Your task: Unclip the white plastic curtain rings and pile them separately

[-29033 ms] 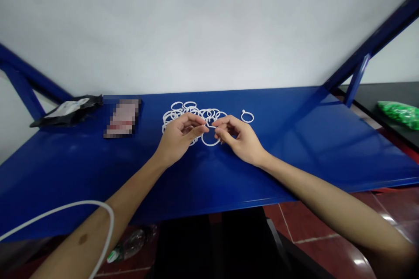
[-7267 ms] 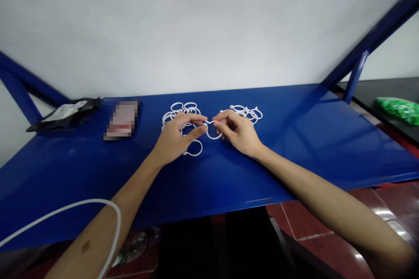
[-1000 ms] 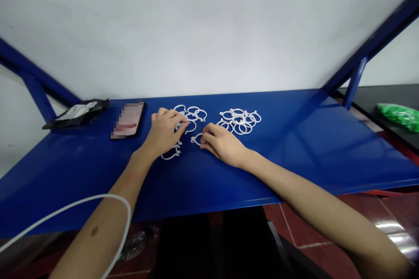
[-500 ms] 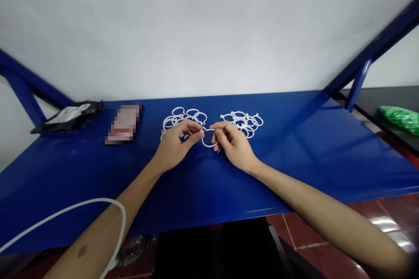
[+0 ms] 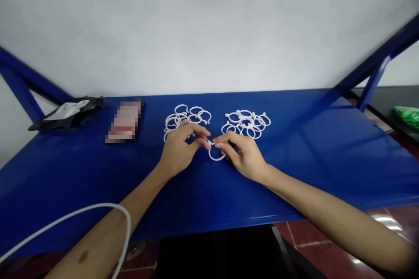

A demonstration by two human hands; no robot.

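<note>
Both hands meet over the middle of the blue table (image 5: pixel 294 170). My left hand (image 5: pixel 181 150) and my right hand (image 5: pixel 244 154) each pinch one side of a single white plastic ring (image 5: pixel 216 155), held just above the tabletop. Behind my left hand lies a loose heap of several white rings (image 5: pixel 185 117). A second heap of several white rings (image 5: pixel 246 123) lies behind my right hand.
A phone (image 5: pixel 123 121) lies at the back left, with a black pouch (image 5: pixel 67 111) further left. A white cable (image 5: pixel 81 216) arcs over my left forearm. Blue frame struts rise at both sides. A green bag (image 5: pixel 409 115) sits on a dark surface at far right.
One second ago both hands were down among the left heap; they have since lifted one ring and now hold it between them, slightly nearer to me.
</note>
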